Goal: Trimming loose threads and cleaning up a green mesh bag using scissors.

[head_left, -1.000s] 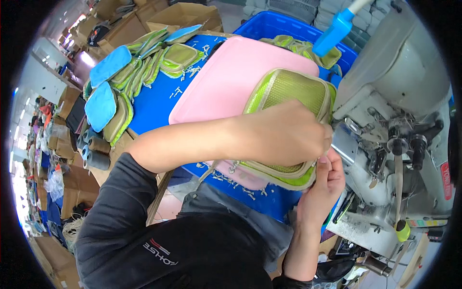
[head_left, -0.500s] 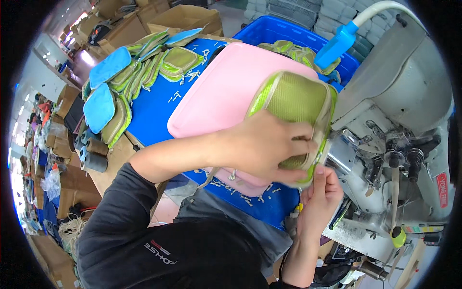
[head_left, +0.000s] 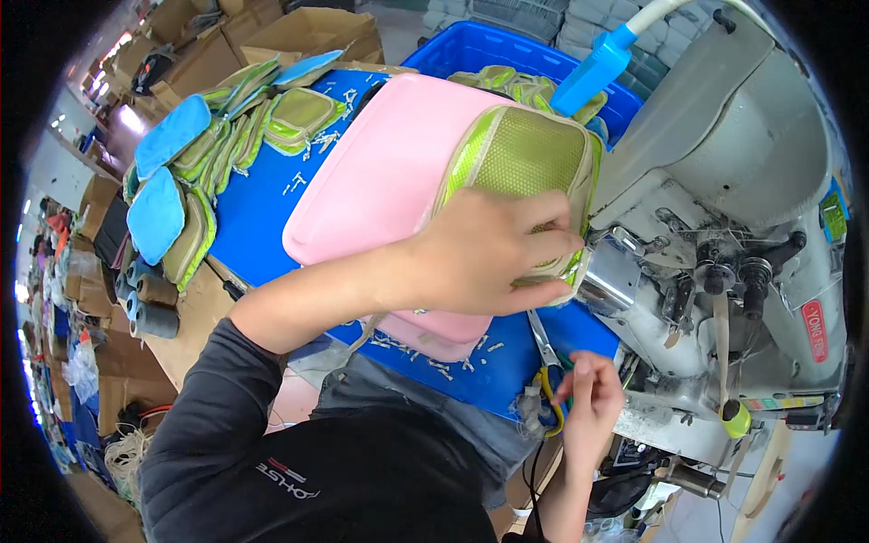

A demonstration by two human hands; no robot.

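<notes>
A green mesh pouch (head_left: 529,152) with pale binding and bright green sides lies tilted on a pink plastic tub (head_left: 371,172). My left hand (head_left: 498,249) reaches across and grips the pouch by its near part, fingers bent over the mesh and thumb at the lower corner. Scissors (head_left: 547,348) with yellow and blue handles lie on the blue table, blades pointing away from me. Beside their handles is my right hand (head_left: 593,398), fingers loosely curled and thumb raised. Its fingertips overlap the handle edge in view; no firm hold shows.
A grey sewing machine (head_left: 724,199) stands close on the right. Several green pouches with blue pieces (head_left: 176,136) pile up at the left. Thread spools (head_left: 156,317) stand below them. Behind the tub is a blue crate (head_left: 471,41) of more pouches. Thread scraps litter the blue tabletop (head_left: 249,217).
My right hand has let go of the pouch's edge and moved down to the scissors' handles, which now show more fully. My left hand still holds the pouch. The whole view has shifted slightly.
</notes>
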